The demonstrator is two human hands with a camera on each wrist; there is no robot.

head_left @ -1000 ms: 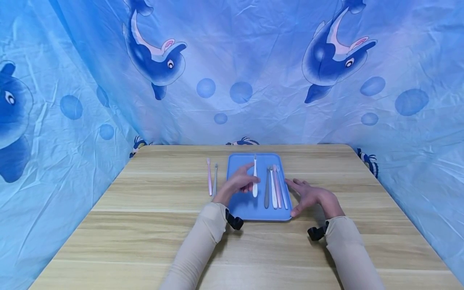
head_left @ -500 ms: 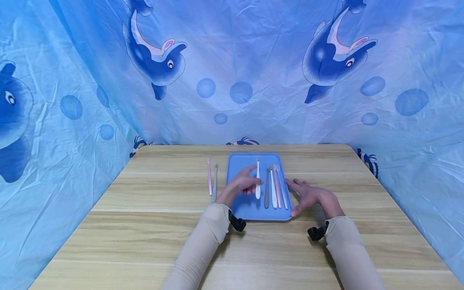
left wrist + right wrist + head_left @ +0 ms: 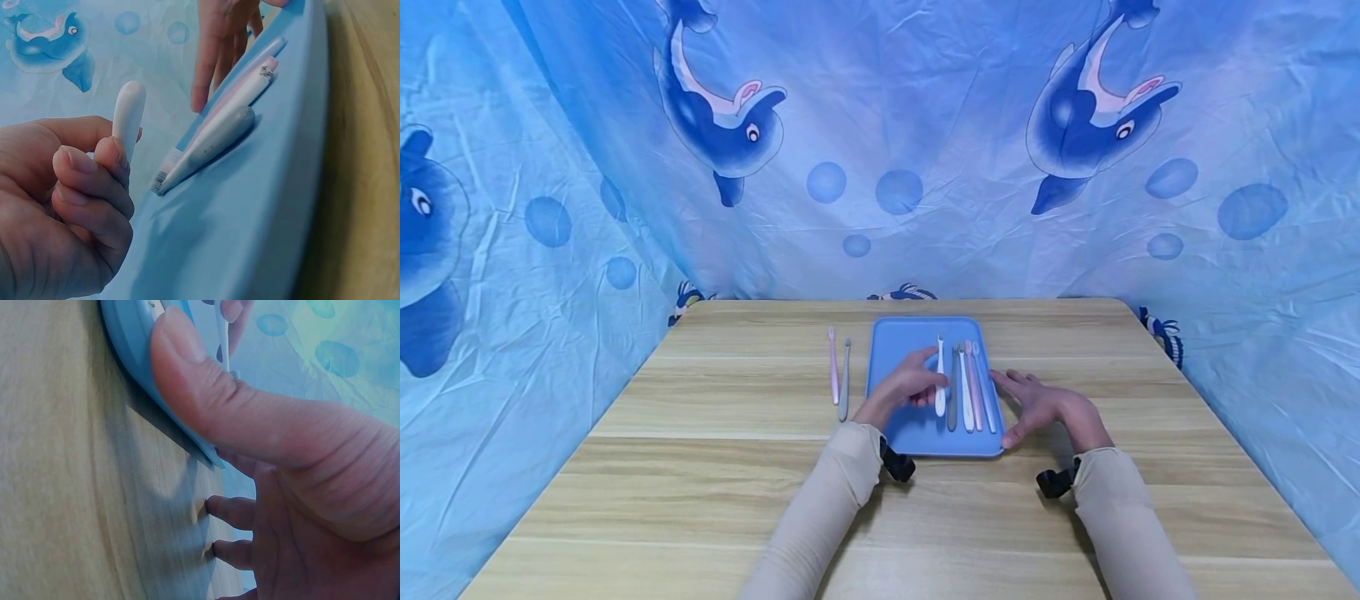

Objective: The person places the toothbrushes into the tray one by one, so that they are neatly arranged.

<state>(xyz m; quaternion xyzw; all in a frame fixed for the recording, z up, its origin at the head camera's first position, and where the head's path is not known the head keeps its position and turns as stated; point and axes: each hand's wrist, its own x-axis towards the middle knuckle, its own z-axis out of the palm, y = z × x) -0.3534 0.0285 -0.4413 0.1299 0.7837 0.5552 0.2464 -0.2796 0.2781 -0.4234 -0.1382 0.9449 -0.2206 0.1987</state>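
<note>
My left hand [image 3: 913,381] pinches a white toothbrush [image 3: 940,406] between thumb and fingers, above the blue tray [image 3: 917,439]. In the left wrist view the rounded handle end of this white toothbrush [image 3: 129,111] sticks up past the curled fingers. Just right of it, a grey toothbrush [image 3: 952,408], a white one, a pink toothbrush [image 3: 974,396] and a blue toothbrush [image 3: 987,400] lie side by side in the tray. My right hand [image 3: 1048,408] is at the tray's right side, fingers spread, thumb against the rim near the front corner; its other fingertips touch the table.
Left of the tray, a pink toothbrush [image 3: 833,371] and a grey toothbrush [image 3: 844,383] lie on the wooden table [image 3: 715,467]. A blue dolphin-print curtain [image 3: 880,117] hangs behind the table and along its sides.
My left hand has carried the white toothbrush rightward and slightly toward me, closer to the row in the tray. The right hand has stayed in place.
</note>
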